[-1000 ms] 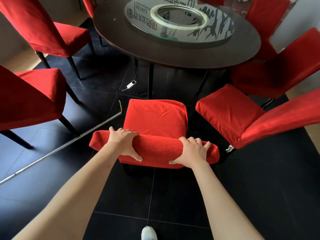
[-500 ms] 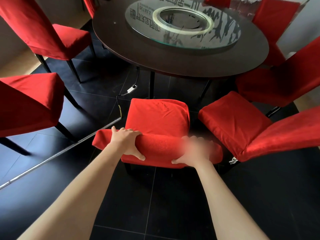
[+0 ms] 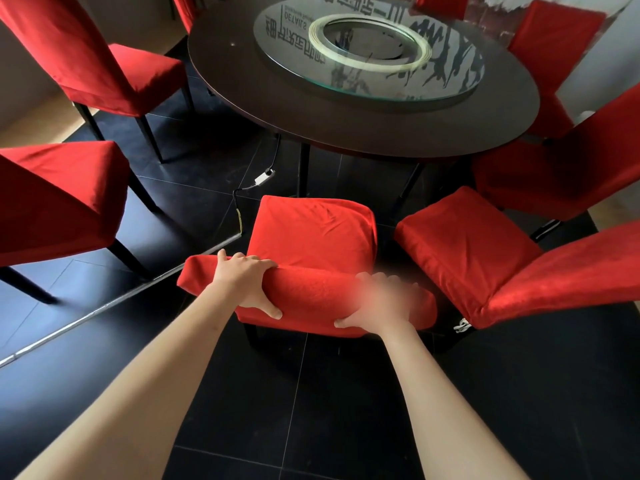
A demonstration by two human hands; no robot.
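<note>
Two hands are clamped on the padded top rail of the red chair [image 3: 311, 233], set just before the round table [image 3: 225, 57]. The left hand [image 3: 247, 280] is curled over it, and the blurred right hand [image 3: 384, 306] appears wrapped likewise. A stiff, fairly heavy frame under a soft, slippable cover is judged, best gripped wide on the rail. Only "DETAILS" can be read, reflected in the glass turntable [image 3: 450, 64].

Both hands [image 3: 247, 282] grip the red chair's [image 3: 313, 233] backrest.

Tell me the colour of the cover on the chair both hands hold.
Plain red chair cover, clearest in the head view.
</note>
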